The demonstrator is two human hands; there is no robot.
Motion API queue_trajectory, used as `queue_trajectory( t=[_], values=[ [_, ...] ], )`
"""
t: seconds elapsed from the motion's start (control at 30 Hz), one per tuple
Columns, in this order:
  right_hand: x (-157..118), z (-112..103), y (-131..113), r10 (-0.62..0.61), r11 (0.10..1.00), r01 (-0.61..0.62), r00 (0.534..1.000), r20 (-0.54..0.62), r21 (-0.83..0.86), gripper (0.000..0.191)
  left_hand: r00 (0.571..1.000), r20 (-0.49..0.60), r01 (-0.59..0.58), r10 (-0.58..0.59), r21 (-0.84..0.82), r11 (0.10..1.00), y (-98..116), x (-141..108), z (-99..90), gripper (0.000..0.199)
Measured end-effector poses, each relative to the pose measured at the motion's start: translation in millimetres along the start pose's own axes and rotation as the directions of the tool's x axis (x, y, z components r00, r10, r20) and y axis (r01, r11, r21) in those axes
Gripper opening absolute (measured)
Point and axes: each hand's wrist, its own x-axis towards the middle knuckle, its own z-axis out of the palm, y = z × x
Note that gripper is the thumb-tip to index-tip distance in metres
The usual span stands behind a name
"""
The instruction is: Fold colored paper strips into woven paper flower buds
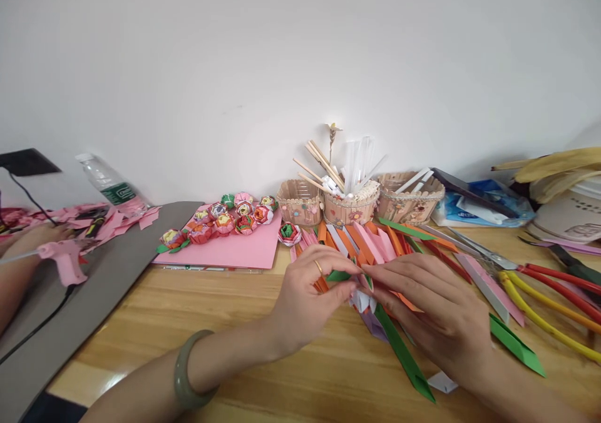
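Left hand (pixel 305 298) and right hand (pixel 434 307) pinch folded paper (pixel 368 281), long axis unclear.

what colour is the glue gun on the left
Pink, showing best in the head view.

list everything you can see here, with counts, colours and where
light wood table: one, brown, underneath
grey mat: one, left
pink glue gun: one, left
clear green-labelled bottle: one, back left
pink paper scraps: many, left
pink sheet: one, left of centre
folded paper flowers: about twelve, multicoloured, on and beside sheet
decorated wooden baskets: three, tan, by wall
folded paper strips: many, mixed colours, centre and right
long-handled scissors: red and yellow handles, right, count unclear
plastic packet: one, blue, back right
other person's forearm: one, left edge
left hand, right hand: one each, centre, pinching folded paper piece
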Motion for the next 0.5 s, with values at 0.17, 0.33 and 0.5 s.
queue_trajectory(
  t=[0.17, 0.33, 0.5],
  values=[
    [1.2, 0.5, -1.6, 0.044, 0.999, -0.043, 0.999, -0.012, 0.022, 0.024, 0.999, -0.036, 0.005, -0.004, 0.028, 1.0, -0.2, -1.9, 0.6, 0.01],
    [1.3, -0.4, -3.5, 0.102, 0.992, -0.099, 0.994, -0.035, 0.081, 0.025, 0.998, -0.065, 0.0, 0.002, 0.027, 1.0, -0.4, -3.0, 0.9, 0.006],
    [0.8, -2.5, -6.5, 0.134, 0.985, -0.128, 0.99, -0.047, 0.119, 0.027, 0.993, -0.053, -0.103, 0.103, -0.005, 0.995, -0.4, -0.2, 0.6, 0.005]
  ],
)
